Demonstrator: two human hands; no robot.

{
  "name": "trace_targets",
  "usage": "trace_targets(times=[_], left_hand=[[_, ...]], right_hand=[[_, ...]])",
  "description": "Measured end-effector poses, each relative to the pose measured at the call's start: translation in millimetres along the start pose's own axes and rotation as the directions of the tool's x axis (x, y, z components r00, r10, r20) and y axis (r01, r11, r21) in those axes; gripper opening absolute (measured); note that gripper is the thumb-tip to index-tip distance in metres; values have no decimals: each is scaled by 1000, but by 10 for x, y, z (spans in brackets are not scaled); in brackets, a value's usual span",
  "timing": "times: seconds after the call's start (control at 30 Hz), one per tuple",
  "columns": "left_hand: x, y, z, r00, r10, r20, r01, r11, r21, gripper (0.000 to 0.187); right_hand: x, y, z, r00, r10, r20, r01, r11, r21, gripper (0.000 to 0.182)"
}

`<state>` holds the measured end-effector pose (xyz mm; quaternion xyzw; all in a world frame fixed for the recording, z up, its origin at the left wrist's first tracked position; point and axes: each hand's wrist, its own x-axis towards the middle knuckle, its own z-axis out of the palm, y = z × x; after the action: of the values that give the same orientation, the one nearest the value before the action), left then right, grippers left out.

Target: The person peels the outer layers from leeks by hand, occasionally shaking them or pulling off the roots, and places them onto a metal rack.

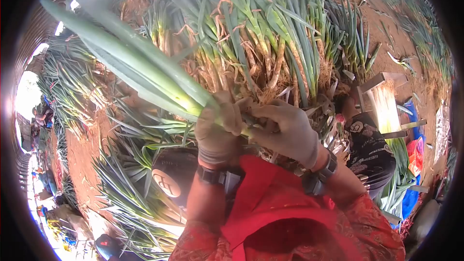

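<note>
Both my hands wear pale gloves and meet in front of my chest. My left hand (pixel 217 128) is wrapped round the stem of a green onion (pixel 159 75), whose long leaves spread to the upper left. Close beside it, my right hand (pixel 286 130) is closed with its fingertips on the lower stem of the same onion. The onion's root end is mostly hidden by my fingers. Just beyond the hands lies a large pile of untrimmed green onions (pixel 266 34) with brown, dry outer leaves and roots.
A frame (pixel 382 81) at the right holds peeled white-stemmed onions (pixel 385 104). More green onions (pixel 130 188) lie at the lower left and a heap (pixel 72 77) at the upper left. Brown soil (pixel 79 164) shows between them. Several people are at the far left.
</note>
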<state>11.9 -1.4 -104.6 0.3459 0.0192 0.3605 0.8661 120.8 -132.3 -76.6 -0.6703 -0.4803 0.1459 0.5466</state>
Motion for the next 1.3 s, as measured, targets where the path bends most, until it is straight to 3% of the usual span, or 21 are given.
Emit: trace_targets(times=[0.1, 0.17, 0.23, 0.27, 0.33, 0.43, 0.53, 0.63, 0.73, 0.83, 0.87, 0.9, 0.93, 0.97, 1.03, 1.1, 1.17, 1.27, 1.3], left_hand=[[32, -114, -106, 993, -49, 111, 58, 996, -74, 32], [-30, -167, -85, 993, -84, 78, 93, 989, -112, 37], [-134, -307, -188, 993, -117, 3, 117, 990, 78, 42], [-198, -467, -418, 992, -124, -33, 129, 950, 283, 43], [-229, -474, -479, 985, -170, -37, 173, 930, 323, 45], [-156, -279, -239, 975, -220, 46, 221, 975, -26, 46], [-152, -348, -216, 990, -139, 18, 140, 989, -48, 46], [-88, -180, -170, 999, -43, 14, 44, 999, 0, 38], [2, 17, -192, 997, 14, 75, -8, 997, -81, 33], [-4, 166, -202, 993, 106, -54, -109, 993, -45, 35], [-11, 217, -199, 985, 136, -105, -138, 990, -8, 35], [-2, 243, -270, 992, 127, 11, -126, 991, -53, 33], [4, 213, -329, 990, 143, 7, -142, 985, -95, 34], [12, 176, -390, 987, 159, 0, -158, 978, -134, 35], [-18, 141, -335, 987, 155, -49, -160, 983, -95, 38], [1, 104, -67, 985, 135, -107, -130, 990, 53, 43], [21, 25, 28, 989, 103, -108, -98, 994, 49, 40], [16, -29, 94, 989, 65, -129, -58, 997, 53, 37], [8, -28, 94, 989, 49, -141, -42, 998, 54, 36]], right_hand=[[49, 128, 65, 975, -190, 115, 207, 964, -166, 22], [100, 47, 19, 963, -143, 230, 191, 961, -199, 23], [71, 73, 8, 952, -39, 303, 148, 926, -347, 27], [47, 43, 23, 954, -23, 300, 142, 913, -382, 25], [18, -45, 10, 959, 16, 284, 121, 881, -458, 23], [-1, 2, 22, 968, 130, 215, -100, 985, -143, 22], [-98, 163, 40, 918, 351, 185, -359, 933, 12, 21], [-227, 293, 44, 909, 405, 103, -412, 909, 66, 22], [-457, 662, -61, 883, 465, -59, -458, 883, 99, 20], [-674, 1162, -360, 813, 508, -287, -568, 799, -195, 17], [-782, 1361, -489, 838, 454, -303, -545, 726, -419, 17], [-900, 1557, -628, 864, 399, -307, -500, 607, -618, 17], [-941, 1650, -702, 892, 341, -296, -431, 450, -782, 17], [-794, 1397, -729, 898, 321, -302, -438, 584, -683, 19], [-554, 985, -678, 960, 200, -194, -275, 797, -538, 24], [-264, 568, -432, 990, -108, -86, 77, 950, -304, 27], [-42, 56, -183, 990, -134, -44, 125, 978, -167, 24], [147, 79, 101, 914, -405, 34, 392, 859, -330, 23], [128, 112, 141, 921, -387, 38, 374, 856, -356, 20]])
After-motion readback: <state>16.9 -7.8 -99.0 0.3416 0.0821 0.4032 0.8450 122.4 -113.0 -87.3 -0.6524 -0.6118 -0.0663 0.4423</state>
